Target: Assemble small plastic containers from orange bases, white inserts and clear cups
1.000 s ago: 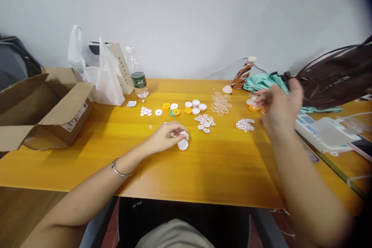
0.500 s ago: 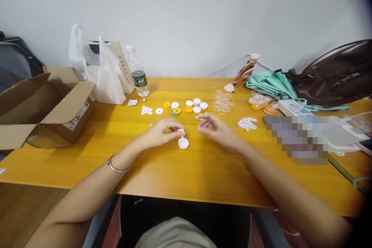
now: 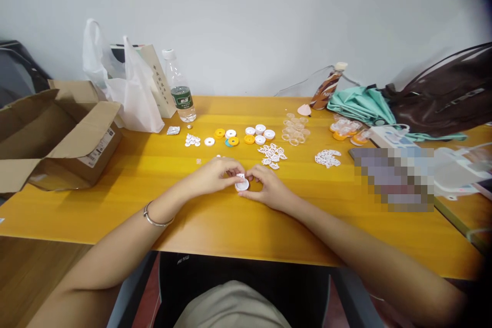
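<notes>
A small round white cap [image 3: 242, 185] is between my hands on the table. My left hand [image 3: 215, 177] pinches a small white perforated piece [image 3: 240, 176] between thumb and fingers, at the cap's far edge. My right hand [image 3: 271, 189] has closed its thumb and fingertips on the cap's right side. Just beyond lie a pile of white leaf-shaped cut-out pieces [image 3: 272, 155], white round caps [image 3: 260, 140] and yellow discs [image 3: 219, 133]. Whether the small piece sits inside the cap or only over it, I cannot tell.
Transparent rings [image 3: 295, 130] and more white cut-outs [image 3: 327, 158] lie to the right, near orange-based parts [image 3: 342, 136] and a pixelated flat object [image 3: 392, 179]. On the left stand an open cardboard box [image 3: 73, 164], a plastic bag [image 3: 142, 97] and a water bottle [image 3: 182, 97].
My right hand has moved left and down from near the white cut-outs, and now grips the cap. My left hand has brought the small piece down onto the cap's far edge.
</notes>
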`<action>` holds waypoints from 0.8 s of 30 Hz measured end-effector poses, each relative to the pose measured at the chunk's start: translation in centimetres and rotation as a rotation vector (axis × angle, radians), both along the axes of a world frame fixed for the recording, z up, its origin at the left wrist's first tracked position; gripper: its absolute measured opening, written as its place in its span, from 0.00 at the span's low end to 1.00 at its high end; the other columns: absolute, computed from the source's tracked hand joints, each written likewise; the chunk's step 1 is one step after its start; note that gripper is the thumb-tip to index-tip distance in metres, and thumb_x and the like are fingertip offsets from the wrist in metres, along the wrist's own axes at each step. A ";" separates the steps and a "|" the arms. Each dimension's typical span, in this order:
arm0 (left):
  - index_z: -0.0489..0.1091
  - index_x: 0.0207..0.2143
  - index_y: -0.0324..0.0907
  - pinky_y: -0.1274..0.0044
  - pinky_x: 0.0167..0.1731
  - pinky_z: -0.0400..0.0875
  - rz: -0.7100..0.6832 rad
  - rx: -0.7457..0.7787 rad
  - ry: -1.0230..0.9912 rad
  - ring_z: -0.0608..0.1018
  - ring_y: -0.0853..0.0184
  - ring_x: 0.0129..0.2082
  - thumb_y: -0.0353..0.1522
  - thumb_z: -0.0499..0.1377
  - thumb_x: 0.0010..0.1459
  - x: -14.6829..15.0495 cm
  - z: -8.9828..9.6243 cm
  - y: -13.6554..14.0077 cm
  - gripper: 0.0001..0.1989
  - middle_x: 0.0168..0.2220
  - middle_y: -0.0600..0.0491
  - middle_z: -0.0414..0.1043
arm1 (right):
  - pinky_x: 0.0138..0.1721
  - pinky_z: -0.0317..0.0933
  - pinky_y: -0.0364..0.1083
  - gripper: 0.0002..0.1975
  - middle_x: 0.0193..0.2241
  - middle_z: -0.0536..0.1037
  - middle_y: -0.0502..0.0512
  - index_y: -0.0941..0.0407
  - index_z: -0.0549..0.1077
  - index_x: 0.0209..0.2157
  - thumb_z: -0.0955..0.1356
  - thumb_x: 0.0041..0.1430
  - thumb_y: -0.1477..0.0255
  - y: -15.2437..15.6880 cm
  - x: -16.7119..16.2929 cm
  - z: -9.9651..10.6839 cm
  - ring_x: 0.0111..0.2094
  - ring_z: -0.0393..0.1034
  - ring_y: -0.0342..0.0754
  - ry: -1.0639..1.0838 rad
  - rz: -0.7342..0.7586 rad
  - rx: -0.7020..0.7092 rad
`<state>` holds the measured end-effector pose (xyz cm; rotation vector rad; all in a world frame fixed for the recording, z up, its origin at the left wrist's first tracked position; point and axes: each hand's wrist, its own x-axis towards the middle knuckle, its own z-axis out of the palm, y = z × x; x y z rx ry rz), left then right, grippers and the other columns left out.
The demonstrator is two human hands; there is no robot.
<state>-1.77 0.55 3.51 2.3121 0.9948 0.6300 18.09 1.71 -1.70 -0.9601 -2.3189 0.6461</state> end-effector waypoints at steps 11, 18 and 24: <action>0.72 0.34 0.40 0.79 0.34 0.66 -0.022 0.032 0.060 0.74 0.69 0.32 0.32 0.56 0.57 0.5 0.4 -0.3 0.07 0.31 0.52 0.75 | 0.35 0.56 0.44 0.11 0.28 0.69 0.51 0.55 0.70 0.32 0.71 0.47 0.66 -0.1 0.1 -0.3 0.32 0.63 0.46 0.028 -0.009 0.022; 0.71 0.32 0.38 0.78 0.35 0.66 0.008 0.017 0.066 0.74 0.69 0.31 0.29 0.56 0.56 0.8 0.0 -0.3 0.05 0.31 0.52 0.74 | 0.34 0.56 0.45 0.10 0.27 0.69 0.51 0.56 0.70 0.31 0.71 0.47 0.65 0.1 0.1 -0.5 0.31 0.63 0.46 0.023 -0.003 0.032; 0.70 0.31 0.39 0.77 0.36 0.66 0.024 0.009 0.063 0.74 0.69 0.32 0.28 0.55 0.55 1.1 -0.5 -0.4 0.04 0.30 0.52 0.73 | 0.33 0.56 0.44 0.10 0.26 0.68 0.51 0.56 0.69 0.29 0.71 0.47 0.66 0.0 0.1 -0.5 0.30 0.63 0.46 0.023 0.001 0.034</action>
